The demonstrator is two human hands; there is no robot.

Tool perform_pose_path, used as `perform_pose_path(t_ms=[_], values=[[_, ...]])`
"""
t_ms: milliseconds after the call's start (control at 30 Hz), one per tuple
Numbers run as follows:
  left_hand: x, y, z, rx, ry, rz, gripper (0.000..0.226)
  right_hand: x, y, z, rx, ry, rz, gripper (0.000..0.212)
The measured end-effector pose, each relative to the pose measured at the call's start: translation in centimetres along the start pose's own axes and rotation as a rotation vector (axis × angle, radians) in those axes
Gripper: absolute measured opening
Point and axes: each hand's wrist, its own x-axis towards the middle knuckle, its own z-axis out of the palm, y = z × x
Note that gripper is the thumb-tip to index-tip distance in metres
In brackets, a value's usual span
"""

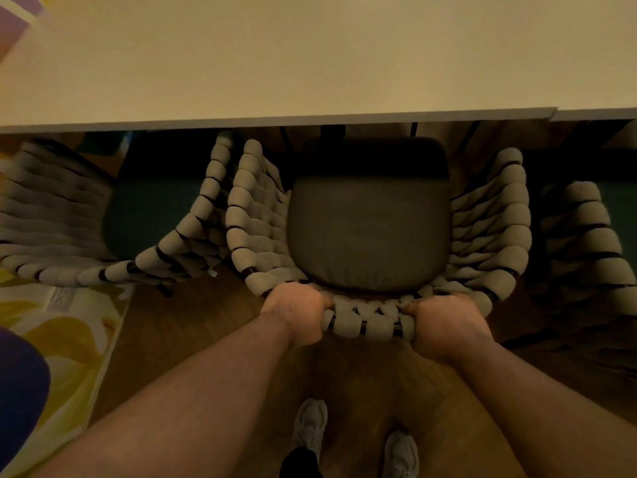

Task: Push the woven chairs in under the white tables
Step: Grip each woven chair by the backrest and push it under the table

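Pale woven cord, thick loops round a dark frame: the woven chair [370,320] stands at frame centre, seen from above and behind. Its grey seat cushion [368,229] is pointed toward the white counter [310,56] that fills the upper part of the frame. The front strip of the cushion lies in shadow just under the counter's near edge. The rest of the seat, both woven arms and the back rim stand out on the near side.

Left hand [296,312] grips the back rim left of centre, fingers clenched over the top of the weave. Right hand [444,326] grips the same rim right of centre, fingers wrapped round it likewise. A short run of rim shows between the two hands. Both forearms reach up from the bottom corners.

A second white counter [599,113] butts against the first at upper right, with a seam between them.

Left neighbour chair [165,250], same weave with a dark seat, sits close beside the held chair, arm nearly against arm. Right neighbour chair [593,243] is at the right edge, only partly in frame.

Wooden floor [193,322] below. Yellow and white rug [69,339] at lower left. Two pale shoes [310,426] at bottom centre, toes toward the chair.
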Motion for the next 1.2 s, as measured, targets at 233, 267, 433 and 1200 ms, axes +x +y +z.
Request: perform_pose_path(t_ms=[233, 267, 433, 1200], values=[[1.7, -0.8, -1.5, 0.033, 0.022, 0.002, 0.036, 2.1, 0.8, -1.5, -0.028, 0.001, -0.037, 0.027], [1.7, -0.9, -1.6, 0.035, 0.023, 0.001, 0.036, 2.2, 0.8, -1.6, -0.028, -0.003, -0.040, 0.028], [2.4, -1.1, -1.9, -0.004, 0.020, -0.020, 0.038, 3.1, 1.1, -2.1, -0.028, 0.012, -0.042, 0.025], [1.8, -0.3, -1.0, -0.078, 0.085, -0.102, 0.033, 0.7, -1.1, -0.4, 0.096, 0.141, 0.204, 0.039]])
